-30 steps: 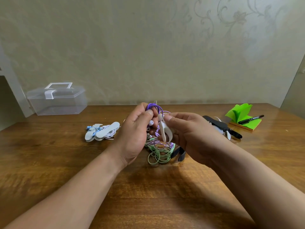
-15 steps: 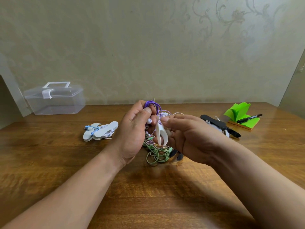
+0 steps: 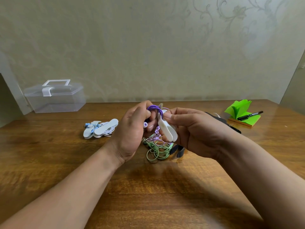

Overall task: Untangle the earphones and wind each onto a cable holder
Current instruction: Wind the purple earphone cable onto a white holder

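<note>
The left grip point(image 3: 130, 133) clutches purple earphones point(image 3: 154, 108) coiled in tight loops, the right grip point(image 3: 198, 131) pinching a white holder point(image 3: 165, 129).

No legible text (print on pen point(image 3: 250, 115) blurred)

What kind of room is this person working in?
Probably a home desk or study corner: a wooden table against patterned wallpaper, with green sticky notes, a pen and a clear plastic box.
</note>
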Demonstrator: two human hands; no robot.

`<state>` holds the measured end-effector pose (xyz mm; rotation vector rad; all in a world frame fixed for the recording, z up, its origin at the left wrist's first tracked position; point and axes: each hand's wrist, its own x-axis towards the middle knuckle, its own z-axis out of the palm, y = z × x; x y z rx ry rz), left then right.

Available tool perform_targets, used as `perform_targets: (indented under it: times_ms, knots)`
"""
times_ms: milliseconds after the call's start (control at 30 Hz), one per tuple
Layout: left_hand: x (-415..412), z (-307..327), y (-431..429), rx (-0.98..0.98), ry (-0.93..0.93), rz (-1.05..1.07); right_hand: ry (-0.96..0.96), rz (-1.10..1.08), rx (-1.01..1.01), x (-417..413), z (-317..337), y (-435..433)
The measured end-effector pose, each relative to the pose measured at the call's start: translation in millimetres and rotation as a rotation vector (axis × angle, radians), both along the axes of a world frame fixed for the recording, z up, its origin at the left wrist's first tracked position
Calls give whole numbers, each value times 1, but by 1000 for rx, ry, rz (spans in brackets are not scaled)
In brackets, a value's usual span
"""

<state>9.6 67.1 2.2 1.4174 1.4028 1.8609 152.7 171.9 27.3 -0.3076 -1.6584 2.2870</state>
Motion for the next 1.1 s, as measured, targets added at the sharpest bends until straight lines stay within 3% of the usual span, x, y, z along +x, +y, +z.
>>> perform_targets:
  times_ms: [167,500,833,1100]
  knots:
    - [1,2,-2,1,14,10,10,-23,-67,-3,-3,-1]
    - [4,2,-9,11,405,136,45,-105,47,-7,-5,-4]
    - [16,2,-8,208,640,243,217,-198,197,-9,-9,-5]
    - [27,4,-14,306,542,220,355,-124,376,0,-7,-4]
